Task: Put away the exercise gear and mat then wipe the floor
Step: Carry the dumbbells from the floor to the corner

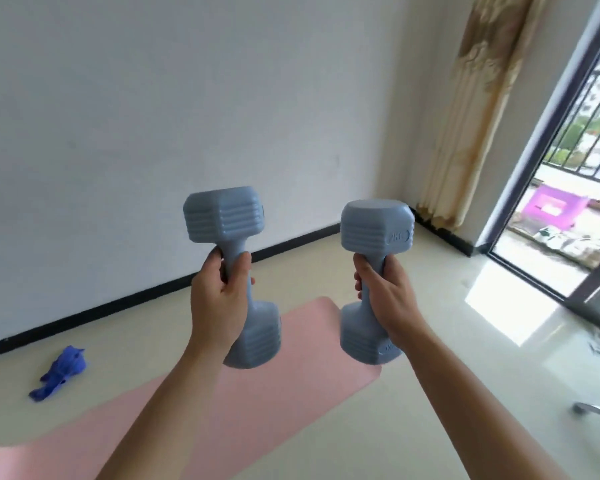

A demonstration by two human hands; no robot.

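My left hand grips the handle of a grey-blue dumbbell, held upright in front of me. A second grey-blue dumbbell, also upright, is gripped at its handle by my right hand. Both are raised well above the floor. Below them a pink exercise mat lies flat and unrolled on the pale tiled floor, running from the lower left toward the middle. A crumpled blue cloth lies on the floor to the left of the mat.
A white wall with a black skirting board runs behind the mat. At the right stands an open glass sliding door to a balcony, with a beige curtain beside it. A metal chair leg shows at the right edge.
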